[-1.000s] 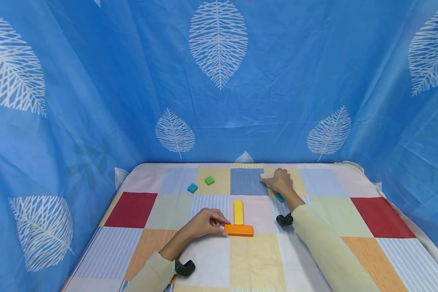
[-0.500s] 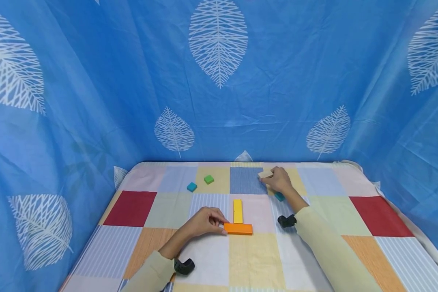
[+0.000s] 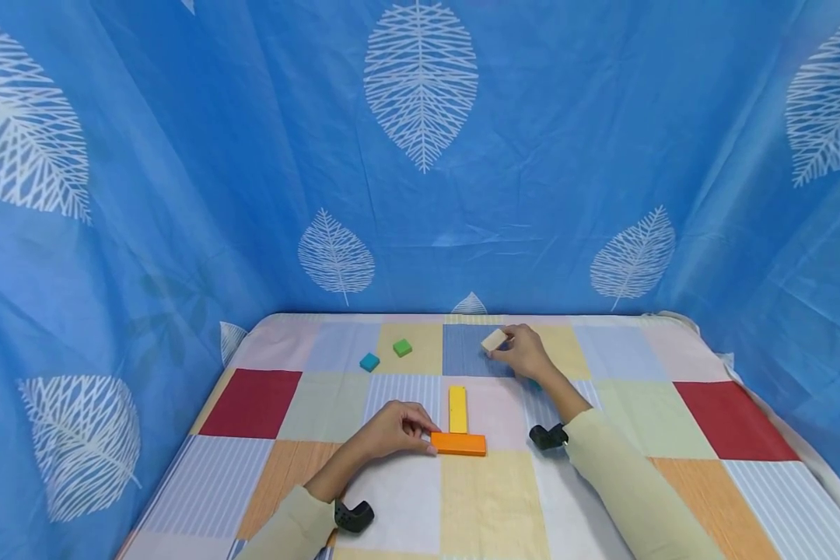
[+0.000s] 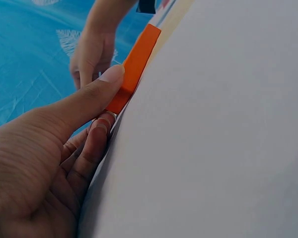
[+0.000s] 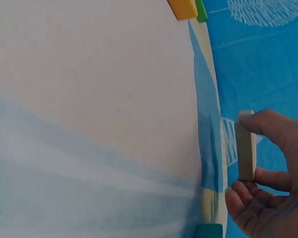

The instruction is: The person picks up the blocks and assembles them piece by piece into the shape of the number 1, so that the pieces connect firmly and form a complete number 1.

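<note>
In the head view my left hand point(image 3: 395, 429) pinches the left end of an orange block point(image 3: 459, 444) lying on the patchwork cloth. The left wrist view shows the thumb on the face of this orange block point(image 4: 136, 64), fingers curled at its other side. A yellow block point(image 3: 458, 409) points away from the orange one, its near end against the far side. Farther back, my right hand point(image 3: 528, 354) pinches a pale wooden block point(image 3: 494, 341). Seen from the right wrist, the wooden block point(image 5: 246, 148) is gripped between thumb and fingers at its ends.
A small blue block point(image 3: 369, 362) and a green block point(image 3: 402, 348) lie at the back left. Under the right hand a teal block point(image 3: 535, 384) is mostly hidden; the right wrist view shows the teal block point(image 5: 208, 231) at the bottom. A blue curtain point(image 3: 532, 155) hangs behind.
My right hand has picked up the pale wooden block and moved it slightly left and toward me, turning it. The left hand stays on the orange block.
</note>
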The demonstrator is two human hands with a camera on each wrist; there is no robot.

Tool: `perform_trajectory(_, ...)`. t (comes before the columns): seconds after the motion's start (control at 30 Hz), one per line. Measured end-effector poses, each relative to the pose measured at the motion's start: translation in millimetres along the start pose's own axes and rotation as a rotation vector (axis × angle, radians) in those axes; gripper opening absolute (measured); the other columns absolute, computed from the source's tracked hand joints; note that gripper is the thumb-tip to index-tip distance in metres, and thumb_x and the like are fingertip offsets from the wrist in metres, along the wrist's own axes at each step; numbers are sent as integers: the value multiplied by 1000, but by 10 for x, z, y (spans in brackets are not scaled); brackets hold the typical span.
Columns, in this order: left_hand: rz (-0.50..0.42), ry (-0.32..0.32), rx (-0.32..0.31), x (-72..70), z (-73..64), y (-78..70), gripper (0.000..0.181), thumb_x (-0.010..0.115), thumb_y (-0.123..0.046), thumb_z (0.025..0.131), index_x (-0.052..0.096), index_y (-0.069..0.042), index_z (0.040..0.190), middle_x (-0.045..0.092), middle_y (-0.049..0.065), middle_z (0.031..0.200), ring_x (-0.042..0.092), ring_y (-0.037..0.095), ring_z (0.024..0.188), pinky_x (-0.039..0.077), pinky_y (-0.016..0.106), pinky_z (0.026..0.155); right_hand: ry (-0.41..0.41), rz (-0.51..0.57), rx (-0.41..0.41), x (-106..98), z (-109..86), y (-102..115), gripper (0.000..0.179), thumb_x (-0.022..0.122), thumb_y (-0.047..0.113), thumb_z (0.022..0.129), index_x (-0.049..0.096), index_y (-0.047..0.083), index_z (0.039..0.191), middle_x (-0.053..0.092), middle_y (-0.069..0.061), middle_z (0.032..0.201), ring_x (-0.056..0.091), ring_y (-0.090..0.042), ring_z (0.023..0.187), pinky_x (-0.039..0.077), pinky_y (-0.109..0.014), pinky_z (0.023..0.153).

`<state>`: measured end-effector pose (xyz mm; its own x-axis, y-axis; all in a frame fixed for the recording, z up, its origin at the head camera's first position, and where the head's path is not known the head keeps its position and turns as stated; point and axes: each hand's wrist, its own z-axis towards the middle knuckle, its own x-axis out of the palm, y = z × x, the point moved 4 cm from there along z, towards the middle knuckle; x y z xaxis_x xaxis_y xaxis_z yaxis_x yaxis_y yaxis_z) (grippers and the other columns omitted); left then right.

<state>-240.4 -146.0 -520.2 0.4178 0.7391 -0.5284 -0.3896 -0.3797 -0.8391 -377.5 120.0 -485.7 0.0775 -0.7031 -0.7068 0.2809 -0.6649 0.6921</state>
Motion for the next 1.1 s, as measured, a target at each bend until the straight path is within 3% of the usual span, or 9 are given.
perform_trajectory(0.23, -2, -12, -9, -6, -4, 5, 24, 90, -18, 78, 82, -15, 101, 70, -7, 88, 55, 4, 69, 48, 20, 61, 54, -10, -84, 86, -13, 153, 54, 84, 13, 81, 63, -11, 125, 61, -20, 108, 58, -29, 92, 51, -38, 74)
perform_trajectory(0.43, 8, -12, -22, 8, 3, 30, 23, 90, -20, 78, 82, -16, 100, 69, -9, 87, 55, 4, 69, 48, 20, 62, 116, -54, -135, 187, -29, 213, 58, 85, 15, 79, 62, -12, 126, 63, -19, 108, 58, -27, 92, 51, -39, 78)
perform_trajectory(0.7, -10, -12, -22, 17, 6, 44, 23, 90, -17, 78, 82, -17, 99, 69, -9, 86, 56, 5, 70, 48, 20, 62, 164, -86, -174, 268, -55, 245, 59, 86, 13, 78, 63, -13, 126, 63, -20, 110, 60, -30, 95, 53, -43, 83)
perform_trajectory(1.1, -12, -13, -34, 14, 5, 30, 23, 90, -17, 78, 82, -17, 99, 69, -9, 86, 55, 4, 70, 48, 20, 62, 228, -110, -180, 290, -68, 274, 62, 89, 16, 77, 63, -11, 127, 61, -17, 107, 57, -26, 91, 51, -39, 80)
